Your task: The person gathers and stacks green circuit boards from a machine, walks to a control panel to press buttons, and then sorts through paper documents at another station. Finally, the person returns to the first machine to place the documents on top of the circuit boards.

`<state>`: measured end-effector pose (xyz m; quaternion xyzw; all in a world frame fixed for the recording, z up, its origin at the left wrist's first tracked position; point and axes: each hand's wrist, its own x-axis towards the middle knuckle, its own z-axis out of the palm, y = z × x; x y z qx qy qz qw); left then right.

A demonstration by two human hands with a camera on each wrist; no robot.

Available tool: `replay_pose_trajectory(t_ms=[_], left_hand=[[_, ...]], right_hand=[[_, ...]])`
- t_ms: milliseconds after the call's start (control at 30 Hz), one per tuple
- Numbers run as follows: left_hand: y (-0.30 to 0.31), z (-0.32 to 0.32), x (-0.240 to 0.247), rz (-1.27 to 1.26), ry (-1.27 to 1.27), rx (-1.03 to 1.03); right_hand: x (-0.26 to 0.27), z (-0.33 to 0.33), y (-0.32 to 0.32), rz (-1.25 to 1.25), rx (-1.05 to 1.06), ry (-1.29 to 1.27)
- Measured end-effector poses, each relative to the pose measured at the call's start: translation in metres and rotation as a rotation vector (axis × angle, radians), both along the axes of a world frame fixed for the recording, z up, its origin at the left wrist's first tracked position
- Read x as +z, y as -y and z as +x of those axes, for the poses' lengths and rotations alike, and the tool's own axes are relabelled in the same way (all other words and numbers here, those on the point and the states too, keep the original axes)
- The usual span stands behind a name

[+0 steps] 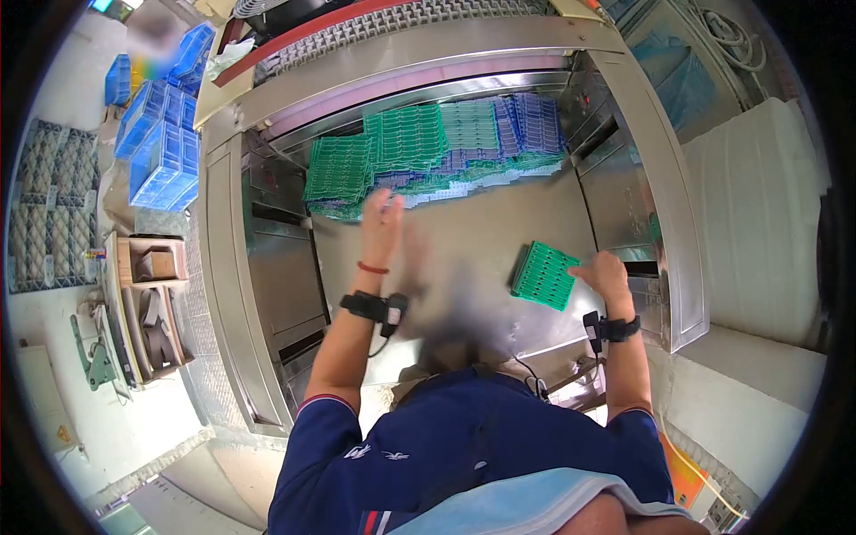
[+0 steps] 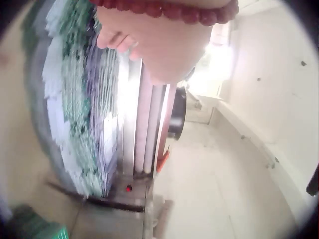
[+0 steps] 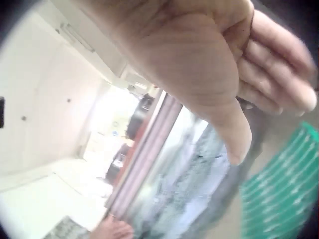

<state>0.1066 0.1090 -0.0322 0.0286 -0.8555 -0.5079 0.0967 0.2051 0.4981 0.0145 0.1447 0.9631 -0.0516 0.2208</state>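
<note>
A small stack of green slotted panels (image 1: pixel 546 275), like circuit board panels, lies on the right of the metal work surface (image 1: pixel 481 223). Right beside it is my right hand (image 1: pixel 606 276), thumb at the stack's edge in the head view; in the right wrist view its fingers are relaxed and hold nothing. My left hand (image 1: pixel 382 232) reaches toward the back row with bent fingers and nothing visible in its grasp. That row has piles of green panels (image 1: pixel 406 138) at left and middle and purple-blue panels (image 1: pixel 538 123) at right, overlapping several layers deep.
Metal side walls (image 1: pixel 276 267) and a raised back ledge (image 1: pixel 419 85) enclose the work surface. Blue crates (image 1: pixel 165 165) stand outside at left, near a wooden shelf box (image 1: pixel 153 308). A large white covered block (image 1: pixel 753 223) stands at right.
</note>
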Motion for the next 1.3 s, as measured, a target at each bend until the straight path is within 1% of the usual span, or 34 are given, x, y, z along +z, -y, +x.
replay_pose_trajectory(t_ms=[33, 100, 133, 167, 200, 233, 300, 333, 400, 433, 467, 533, 567, 600, 667, 700, 767, 800, 867, 900, 933, 1000, 1067, 1133, 1167, 1233, 1267, 1300], left_hand=[[0.013, -0.006, 0.01, 0.096, -0.022, 0.074], [0.046, -0.026, 0.011, -0.149, -0.128, 0.17], [0.057, -0.035, 0.016, -0.145, -0.133, 0.176], [0.066, -0.043, 0.021, -0.306, -0.145, 0.219], [0.073, -0.05, 0.026, -0.466, -0.158, 0.263], [0.078, -0.055, 0.025, -0.464, -0.167, 0.27], [0.089, -0.066, 0.016, -0.585, -0.061, 0.338], [0.094, -0.069, 0.01, -0.588, -0.068, 0.346], [0.102, -0.072, 0.004, -0.632, 0.03, 0.325], [0.105, -0.071, 0.0, -0.64, 0.064, 0.32], [0.106, -0.071, 0.001, -0.642, 0.069, 0.327], [0.108, -0.069, 0.005, -0.507, 0.232, 0.277], [0.11, -0.069, -0.002, -0.548, 0.177, 0.272], [0.109, -0.069, -0.001, -0.537, 0.181, 0.277], [0.106, -0.066, -0.001, -0.559, 0.155, 0.306], [0.105, -0.065, 0.002, -0.546, 0.161, 0.318], [0.106, -0.064, 0.005, -0.497, 0.195, 0.291], [0.109, -0.064, 0.001, -0.495, 0.202, 0.305], [0.111, -0.065, -0.006, -0.532, 0.11, 0.316], [0.109, -0.065, -0.006, -0.536, 0.101, 0.332], [0.11, -0.063, -0.007, -0.543, 0.106, 0.33], [0.11, -0.066, -0.006, -0.545, 0.111, 0.316], [0.109, -0.067, -0.003, -0.535, 0.124, 0.317], [0.109, -0.066, 0.001, -0.526, 0.135, 0.318], [0.11, -0.065, 0.004, -0.492, 0.162, 0.316], [0.115, -0.072, 0.009, -0.457, 0.186, 0.317], [0.119, -0.075, 0.009, -0.468, 0.174, 0.334], [0.123, -0.075, 0.006, -0.482, 0.171, 0.347]], right_hand=[[0.011, -0.008, 0.004, 0.0, 0.004, -0.002], [0.05, -0.036, 0.034, -0.331, 0.087, -0.223], [0.043, -0.052, 0.043, -0.305, 0.186, -0.265], [0.027, -0.07, 0.051, -0.279, 0.287, -0.307], [0.008, -0.089, 0.059, -0.327, 0.407, -0.468], [-0.006, -0.11, 0.068, -0.374, 0.528, -0.631], [-0.009, -0.153, 0.1, -0.294, 0.518, -0.413], [-0.014, -0.168, 0.113, -0.296, 0.524, -0.422], [-0.023, -0.192, 0.135, -0.066, 0.581, -0.469], [-0.026, -0.201, 0.14, -0.034, 0.574, -0.364], [-0.032, -0.204, 0.143, -0.038, 0.582, -0.362], [-0.049, -0.205, 0.14, -0.02, 0.619, -0.422], [-0.047, -0.201, 0.135, -0.019, 0.672, -0.523], [-0.05, -0.196, 0.13, -0.011, 0.681, -0.519], [-0.055, -0.177, 0.119, 0.042, 0.773, -0.726], [-0.052, -0.167, 0.112, 0.047, 0.79, -0.722], [-0.041, -0.155, 0.105, -0.069, 0.829, -0.945], [-0.025, -0.155, 0.111, -0.077, 0.843, -0.943], [0.013, -0.151, 0.12, -0.082, 0.763, -1.054], [0.036, -0.154, 0.134, -0.137, 0.735, -1.087], [0.046, -0.158, 0.146, -0.144, 0.73, -1.084], [0.058, -0.172, 0.168, -0.224, 0.751, -1.241], [0.04, -0.19, 0.19, -0.212, 0.793, -1.236], [-0.002, -0.2, 0.213, -0.136, 0.797, -0.768], [-0.01, -0.2, 0.219, -0.135, 0.794, -0.775], [-0.021, -0.198, 0.228, -0.331, 0.647, -0.696], [-0.028, -0.204, 0.227, -0.331, 0.657, -0.692], [-0.036, -0.21, 0.224, -0.358, 0.484, -0.792]])
